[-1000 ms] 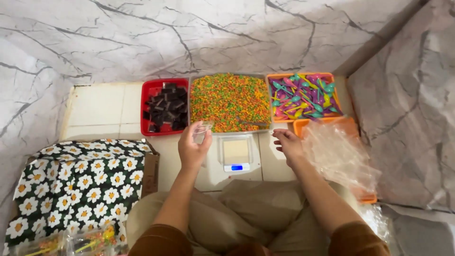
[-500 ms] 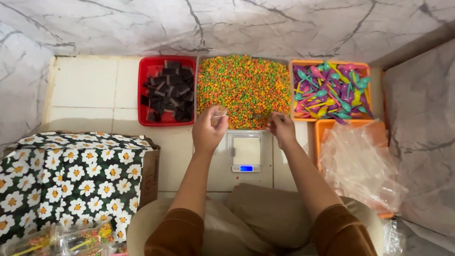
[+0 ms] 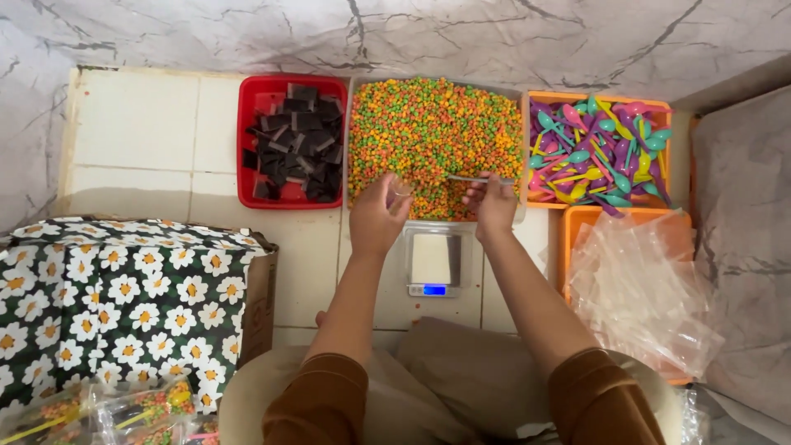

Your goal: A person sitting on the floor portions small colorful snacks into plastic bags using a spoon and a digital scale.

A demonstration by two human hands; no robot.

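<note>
**Both hands now over the pellet tray**

Since the earlier frames my view has dropped closer and both hands have travelled forward from beside the scale to the near edge of the middle tray.

Reading from the left: a box draped in daisy-print cloth (image 3: 124, 305) fills the near-left corner, with filled clear packets (image 3: 107, 416) lying in front of it. Beyond it on the tiled floor sits a red tray of dark squares (image 3: 292, 140). Next comes the tray of orange and green pellets (image 3: 432, 136), and that is where the work is.

My left hand (image 3: 377, 216) hovers at the tray's near rim, fingers curled; I think it pinches a small clear bag, but I cannot tell for sure. My right hand (image 3: 494, 206) is pinched on a thin metal scoop (image 3: 471, 178) that lies across the pellets. Just below the hands, the small digital scale (image 3: 434, 262) stands with its platform bare.

Further right are an orange tray of coloured plastic spoons (image 3: 597, 148) and, nearer, a heap of empty clear bags (image 3: 643, 288).

My worry: the scoop is narrow and the bag mouth hard to see, so a slight tilt could send pellets rolling onto the scale or floor.
</note>
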